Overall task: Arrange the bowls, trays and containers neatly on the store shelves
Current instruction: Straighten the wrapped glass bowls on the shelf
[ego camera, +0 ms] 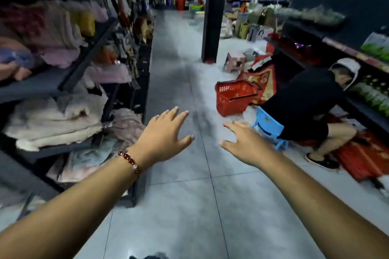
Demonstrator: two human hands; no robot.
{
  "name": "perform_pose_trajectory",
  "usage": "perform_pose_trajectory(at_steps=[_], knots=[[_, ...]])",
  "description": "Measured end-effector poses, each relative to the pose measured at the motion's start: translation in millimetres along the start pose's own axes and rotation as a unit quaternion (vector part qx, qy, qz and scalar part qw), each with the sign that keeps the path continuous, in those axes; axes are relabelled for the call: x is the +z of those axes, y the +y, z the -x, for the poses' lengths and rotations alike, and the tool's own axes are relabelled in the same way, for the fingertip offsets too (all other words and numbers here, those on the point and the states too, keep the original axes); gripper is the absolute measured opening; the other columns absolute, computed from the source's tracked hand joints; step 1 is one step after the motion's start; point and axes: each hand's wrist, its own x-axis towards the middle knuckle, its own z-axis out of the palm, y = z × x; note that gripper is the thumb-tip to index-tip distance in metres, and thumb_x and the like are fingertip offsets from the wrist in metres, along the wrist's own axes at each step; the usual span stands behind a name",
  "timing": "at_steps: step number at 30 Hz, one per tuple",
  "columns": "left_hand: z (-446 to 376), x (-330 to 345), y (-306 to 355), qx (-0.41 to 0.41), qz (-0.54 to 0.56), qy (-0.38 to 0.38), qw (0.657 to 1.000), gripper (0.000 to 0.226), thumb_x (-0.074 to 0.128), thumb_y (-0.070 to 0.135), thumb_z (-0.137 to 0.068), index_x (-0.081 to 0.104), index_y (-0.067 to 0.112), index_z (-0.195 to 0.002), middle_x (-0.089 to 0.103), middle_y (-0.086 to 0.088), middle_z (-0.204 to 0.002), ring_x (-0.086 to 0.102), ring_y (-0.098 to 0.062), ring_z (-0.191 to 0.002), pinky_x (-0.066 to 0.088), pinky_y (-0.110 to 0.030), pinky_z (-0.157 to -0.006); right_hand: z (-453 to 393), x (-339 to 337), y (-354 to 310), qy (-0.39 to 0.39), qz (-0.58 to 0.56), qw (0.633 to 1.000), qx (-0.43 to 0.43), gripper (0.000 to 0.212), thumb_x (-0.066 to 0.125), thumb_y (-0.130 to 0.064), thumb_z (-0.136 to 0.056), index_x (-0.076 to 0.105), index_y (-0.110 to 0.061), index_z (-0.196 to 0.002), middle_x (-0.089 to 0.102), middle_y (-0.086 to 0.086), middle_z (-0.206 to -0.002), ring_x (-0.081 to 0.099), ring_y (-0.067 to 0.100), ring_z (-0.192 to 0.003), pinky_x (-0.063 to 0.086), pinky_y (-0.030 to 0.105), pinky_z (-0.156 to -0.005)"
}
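Both the left hand (166,132) and the right hand (244,143) reach forward, fingers spread wide, holding nothing. The red basket (234,96) (just beside a crouching person (303,103)) could trip a walker.

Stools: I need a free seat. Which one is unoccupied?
The pink stool by the black pillar; the blue stool has a person sitting on it.

The aisle is dim, and the dark shelves (69,63) on the left sink almost to black at the top. The brightest patch is the grey tiled floor (181,185), which shows pale glare just left of the red basket (234,96). Motion blur smears the folded cloth on the shelves and the goods far beyond the basket. Straight lines bow at the edges.
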Motion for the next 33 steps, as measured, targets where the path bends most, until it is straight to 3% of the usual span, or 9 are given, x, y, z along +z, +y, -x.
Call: perform_pose_trajectory(at_steps=[7,15,23,33], knots=[[-56,63,-37,-0.052,0.063,-0.03,0.996,0.073,0.044,0.058,-0.092,0.017,0.026,-0.152,0.015,-0.007,-0.16,0.02,-0.029,-0.145,0.023,-0.043,-0.115,-70,41,16,-0.064,-0.06,0.995,0.036,0.061,0.056,-0.04,-0.091,0.035,-0.025,-0.146,0.029,0.003,-0.155,0.017,0.018,-0.145,0.016,0.032,-0.115],[-198,100,-117,-0.065,0.086,-0.071,0.992,0.071,0.046,0.056,-0.092,0.022,0.025,-0.151,0.022,-0.01,-0.158,0.028,-0.029,-0.141,0.029,-0.041,-0.113,-236,60,20,-0.099,-0.053,0.992,0.066,0.058,0.057,-0.038,-0.091,0.039,-0.022,-0.144,0.035,0.002,-0.152,0.022,0.018,-0.143,0.019,0.029,-0.113],[-356,82,-176,-0.009,0.046,-0.075,0.996,0.07,0.043,0.056,-0.093,0.021,0.024,-0.151,0.018,-0.01,-0.159,0.02,-0.03,-0.144,0.021,-0.042,-0.116,-382,23,41,-0.036,-0.085,0.992,0.09,0.056,0.057,-0.037,-0.092,0.039,-0.026,-0.144,0.034,-0.001,-0.153,0.02,0.017,-0.144,0.019,0.031,-0.114],[-597,109,-208,0.007,0.001,-0.087,0.996,0.072,0.037,0.058,-0.094,0.014,0.024,-0.153,0.013,-0.009,-0.16,0.014,-0.029,-0.146,0.014,-0.043,-0.119,-599,-17,145,0.009,-0.127,0.985,0.12,0.051,0.06,-0.032,-0.091,0.047,-0.022,-0.139,0.044,-0.002,-0.145,0.035,0.018,-0.137,0.027,0.031,-0.112]])
